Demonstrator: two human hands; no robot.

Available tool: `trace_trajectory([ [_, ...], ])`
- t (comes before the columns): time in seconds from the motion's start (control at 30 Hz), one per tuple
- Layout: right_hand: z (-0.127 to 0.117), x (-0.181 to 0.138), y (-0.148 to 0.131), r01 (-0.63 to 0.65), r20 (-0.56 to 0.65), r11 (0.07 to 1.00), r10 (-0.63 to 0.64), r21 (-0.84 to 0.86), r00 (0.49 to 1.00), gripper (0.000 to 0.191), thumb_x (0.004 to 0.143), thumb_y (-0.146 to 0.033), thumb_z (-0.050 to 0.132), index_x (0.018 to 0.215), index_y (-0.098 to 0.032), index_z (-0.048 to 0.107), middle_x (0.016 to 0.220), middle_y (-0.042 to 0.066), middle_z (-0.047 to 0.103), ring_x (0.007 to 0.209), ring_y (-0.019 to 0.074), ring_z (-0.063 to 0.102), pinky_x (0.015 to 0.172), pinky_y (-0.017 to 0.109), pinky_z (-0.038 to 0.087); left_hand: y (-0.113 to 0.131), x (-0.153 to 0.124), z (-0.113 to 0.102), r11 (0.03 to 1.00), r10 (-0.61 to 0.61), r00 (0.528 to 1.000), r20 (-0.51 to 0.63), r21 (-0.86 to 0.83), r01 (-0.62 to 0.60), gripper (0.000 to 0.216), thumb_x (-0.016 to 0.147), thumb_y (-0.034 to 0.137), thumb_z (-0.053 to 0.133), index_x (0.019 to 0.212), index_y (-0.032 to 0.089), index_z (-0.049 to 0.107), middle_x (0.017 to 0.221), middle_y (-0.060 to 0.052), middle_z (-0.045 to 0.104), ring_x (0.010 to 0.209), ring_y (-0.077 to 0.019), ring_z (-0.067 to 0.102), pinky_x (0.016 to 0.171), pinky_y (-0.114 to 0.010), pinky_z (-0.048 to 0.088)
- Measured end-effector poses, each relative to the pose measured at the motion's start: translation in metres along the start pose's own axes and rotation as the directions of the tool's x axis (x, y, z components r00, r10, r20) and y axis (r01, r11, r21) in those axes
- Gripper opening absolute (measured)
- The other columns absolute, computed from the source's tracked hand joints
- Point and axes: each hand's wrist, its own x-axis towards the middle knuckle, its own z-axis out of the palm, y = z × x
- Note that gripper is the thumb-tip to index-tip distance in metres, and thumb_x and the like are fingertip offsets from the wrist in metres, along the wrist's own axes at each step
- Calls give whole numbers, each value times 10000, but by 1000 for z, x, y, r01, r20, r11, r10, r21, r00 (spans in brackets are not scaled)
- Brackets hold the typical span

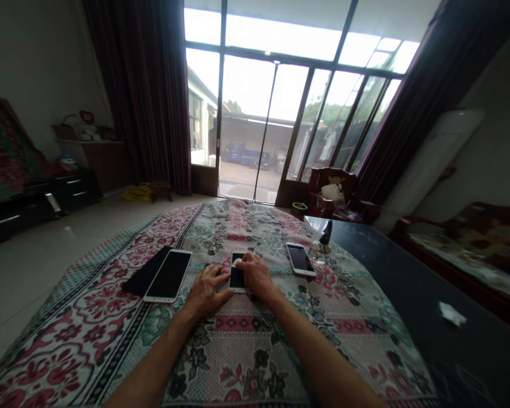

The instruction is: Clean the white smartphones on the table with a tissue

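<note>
A white-framed phone (237, 279) lies face up on the patterned tablecloth (255, 326), between my hands. My left hand (207, 290) rests with fingers spread at the phone's left edge; its fingertips and thumb seem to touch it. Over the screen, my right hand (257, 275) bends its fingers onto a small white wad (237, 263), which looks like tissue and is mostly covered. A larger white phone (169, 276) with a dark screen lies to the left, partly on a black cloth or case (142, 275). Off to the right is another white phone (301, 259), also face up.
Behind the right phone stands a small clear bottle with a dark top (325, 233). A dark glossy tabletop (391, 272) adjoins on the right, with a crumpled white tissue (452, 313) on it. Wooden chairs (335, 192) and glass doors (255, 130) are beyond.
</note>
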Motion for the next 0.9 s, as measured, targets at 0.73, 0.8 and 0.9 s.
trace_trajectory([
  [0.73,13,54,7,-36,19,999,36,-19,999,244,860,-191,479,913,-263,707,1030,53,592,898,203,486,718,279,332,3,-1,-3,1000,-11,1000,13,4,11,458,772,398,663,1205,250,657,1382,-109,522,1328,-334,394,1091,-511,328],
  [0.8,12,47,4,-23,21,1000,23,-20,1000,259,869,-190,472,950,-281,700,1044,41,591,910,200,483,735,278,333,3,-1,-2,1000,-14,1000,6,3,14,470,768,394,664,1211,238,650,1380,-108,524,1327,-326,395,1092,-504,330],
  [0.9,8,31,0,16,15,1000,-16,-10,1000,288,894,-190,449,1002,-305,689,1047,28,590,922,195,480,777,277,333,2,-1,-1,1000,-16,1000,-12,-4,16,486,752,386,674,1207,216,645,1363,-106,540,1320,-318,405,1094,-493,333],
])
